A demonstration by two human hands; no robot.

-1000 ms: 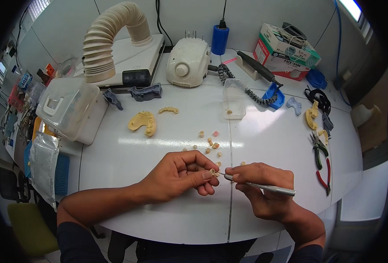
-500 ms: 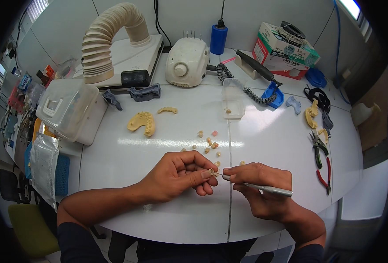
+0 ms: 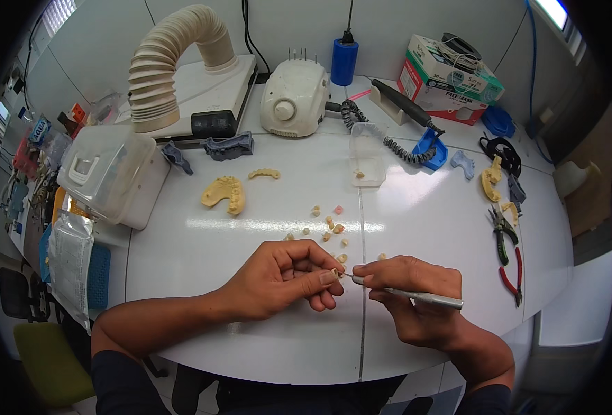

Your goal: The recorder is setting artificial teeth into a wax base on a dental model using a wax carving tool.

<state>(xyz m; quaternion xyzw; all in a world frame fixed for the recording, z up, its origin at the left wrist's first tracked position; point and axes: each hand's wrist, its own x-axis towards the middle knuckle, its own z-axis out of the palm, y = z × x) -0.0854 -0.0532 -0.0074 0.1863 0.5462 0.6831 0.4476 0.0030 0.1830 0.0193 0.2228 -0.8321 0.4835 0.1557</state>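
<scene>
My left hand point(image 3: 285, 277) pinches a small cream tooth-like piece point(image 3: 333, 273) between thumb and forefinger, its other fingers curled. My right hand point(image 3: 416, 290) grips a slim silver handpiece point(image 3: 436, 300), whose thin tip reaches to the piece in my left fingers. Several loose small cream pieces point(image 3: 326, 236) and a pink one point(image 3: 338, 209) lie just beyond my hands. A yellow dental model point(image 3: 214, 196) and a curved yellow strip point(image 3: 264, 173) sit farther back, left of centre.
Behind are a white machine point(image 3: 290, 100), a hose point(image 3: 152, 66), a cradled black handpiece point(image 3: 399, 98) and a clear tray point(image 3: 367, 155). A lidded box point(image 3: 105, 173) stands left. Pliers point(image 3: 501, 242), red-handled cutters point(image 3: 513, 283) and more models point(image 3: 491, 181) lie right.
Both hands stay nearly in place. My right hand and the silver handpiece have shifted very slightly left since the earliest frame, and the piece in my left fingers looks slightly turned.
</scene>
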